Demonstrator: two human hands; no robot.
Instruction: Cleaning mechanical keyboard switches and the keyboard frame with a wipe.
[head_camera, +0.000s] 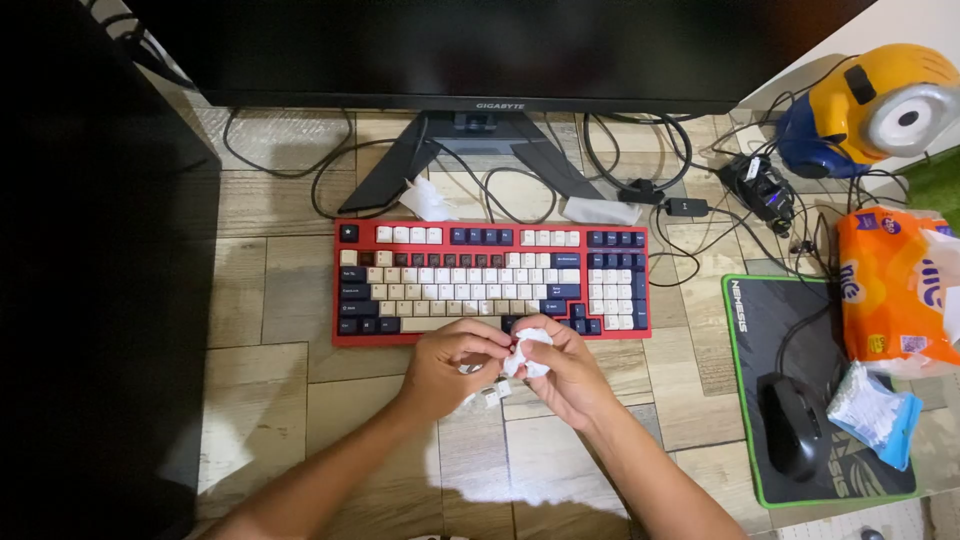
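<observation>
This is a home computer desk, the sort someone sets up in a bedroom or a corner of the house. A wide dark monitor (480, 50) stands on a V-shaped foot over a desk (270, 400) covered in a wood-and-tile pattern, with a red keyboard (490, 280) of cream and navy keys in front of it. To the right lies a black mouse (795, 425) on a green-edged mouse pad (750, 340), and loose cables (640, 170) tangle behind. The homely touches give it away: a yellow and blue cartoon figure toy (870, 105), an orange pack of tissues (890, 300), and crumpled tissues (430, 200) lying about.
</observation>
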